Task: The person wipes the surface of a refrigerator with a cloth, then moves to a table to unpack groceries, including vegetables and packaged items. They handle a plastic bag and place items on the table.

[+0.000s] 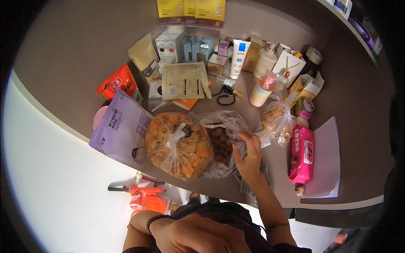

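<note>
My right hand (pixel 249 158) rests at the right side of a clear plastic bag (pixel 223 145) holding dark reddish-brown pieces. Its thumb and fingers are apart, touching the loose film. Left of that bag sits a round, knotted clear bag (pixel 179 145) full of orange-brown chunks that look like bread or dried snack pieces. My left hand (pixel 198 234), with a dark beaded bracelet on its wrist, is held close to my body, back of the hand up. Its fingertips are hidden, and nothing shows in it.
A purple pouch (pixel 120 128) lies at left, a red packet (pixel 120 82) behind it. Black-handled scissors (pixel 226 96), a pink-capped bottle (pixel 262 89) and a white tube (pixel 239 59) stand or lie farther back. At right are a pink wipes pack (pixel 301 154) and white paper (pixel 325 160).
</note>
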`<state>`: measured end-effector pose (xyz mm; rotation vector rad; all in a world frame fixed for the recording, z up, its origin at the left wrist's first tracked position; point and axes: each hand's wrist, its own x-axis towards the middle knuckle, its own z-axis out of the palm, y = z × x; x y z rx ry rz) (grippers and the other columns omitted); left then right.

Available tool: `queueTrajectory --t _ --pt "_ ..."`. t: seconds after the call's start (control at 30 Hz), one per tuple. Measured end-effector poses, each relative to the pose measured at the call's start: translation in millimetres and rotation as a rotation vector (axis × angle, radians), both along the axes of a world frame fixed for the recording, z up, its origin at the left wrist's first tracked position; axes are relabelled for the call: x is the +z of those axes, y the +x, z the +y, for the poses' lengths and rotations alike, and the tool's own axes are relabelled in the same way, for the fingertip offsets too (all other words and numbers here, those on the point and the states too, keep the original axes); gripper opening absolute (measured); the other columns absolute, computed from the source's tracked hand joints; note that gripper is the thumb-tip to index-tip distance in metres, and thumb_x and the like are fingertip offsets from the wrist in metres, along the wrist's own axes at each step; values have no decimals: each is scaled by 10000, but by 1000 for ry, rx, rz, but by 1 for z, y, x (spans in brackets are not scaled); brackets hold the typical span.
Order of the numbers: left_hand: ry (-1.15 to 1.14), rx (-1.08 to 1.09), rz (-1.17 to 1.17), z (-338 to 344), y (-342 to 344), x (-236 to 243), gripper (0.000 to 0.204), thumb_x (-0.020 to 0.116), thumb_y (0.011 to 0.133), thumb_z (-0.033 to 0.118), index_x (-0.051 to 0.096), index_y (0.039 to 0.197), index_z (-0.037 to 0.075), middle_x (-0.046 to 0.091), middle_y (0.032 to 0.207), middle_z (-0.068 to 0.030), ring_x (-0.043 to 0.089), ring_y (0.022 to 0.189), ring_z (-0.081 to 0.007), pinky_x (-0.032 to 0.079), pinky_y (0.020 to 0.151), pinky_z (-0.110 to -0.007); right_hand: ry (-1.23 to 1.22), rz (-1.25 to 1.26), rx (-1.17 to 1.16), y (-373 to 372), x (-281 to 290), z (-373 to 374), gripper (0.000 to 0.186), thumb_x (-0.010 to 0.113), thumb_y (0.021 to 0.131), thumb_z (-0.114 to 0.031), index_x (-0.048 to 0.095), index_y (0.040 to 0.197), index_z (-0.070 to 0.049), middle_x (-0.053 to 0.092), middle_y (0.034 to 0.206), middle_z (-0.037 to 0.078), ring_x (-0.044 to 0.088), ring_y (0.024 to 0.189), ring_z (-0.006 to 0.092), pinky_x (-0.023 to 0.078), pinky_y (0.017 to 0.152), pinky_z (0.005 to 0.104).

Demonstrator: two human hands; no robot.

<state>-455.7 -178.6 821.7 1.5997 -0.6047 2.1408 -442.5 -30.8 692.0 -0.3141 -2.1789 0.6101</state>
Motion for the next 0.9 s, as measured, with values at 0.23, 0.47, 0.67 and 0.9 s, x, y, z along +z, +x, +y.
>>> queueTrajectory --t 0.23,0.47,0.67,0.9 --pt "-535 -195 38 -45 -10 8 238 720 802 50 642 980 -88 619 971 -256 654 824 -353 568 705 -432 -109 -29 -52 26 -11 7 396 673 771 -46 540 1143 -21 552 1154 168 518 1079 344 405 927 431" --pt "-996 194 21 -66 -35 10 162 675 818 20 610 920 -87 632 843 -256 642 771 -335 525 699 -430 -141 -184 -52 51 -21 11 448 693 772 -82 511 1176 -18 524 1174 176 508 1077 353 403 943 431" --pt "-1532 1278 181 -79 -78 -54 302 696 779 40 584 1052 -25 596 1084 -174 565 1034 -324 436 916 -426 -176 -166 -21 42 -9 8 583 727 751 -113 447 1254 -21 463 1246 203 456 1140 365 378 968 442" --pt "-1747 2014 742 -61 -119 -120 738 764 708 252 414 1334 79 447 1276 -175 401 1200 -400 311 993 -515 -45 -255 -54 10 -2 -2 609 745 720 -127 462 1252 -35 433 1271 192 422 1149 363 347 962 451"
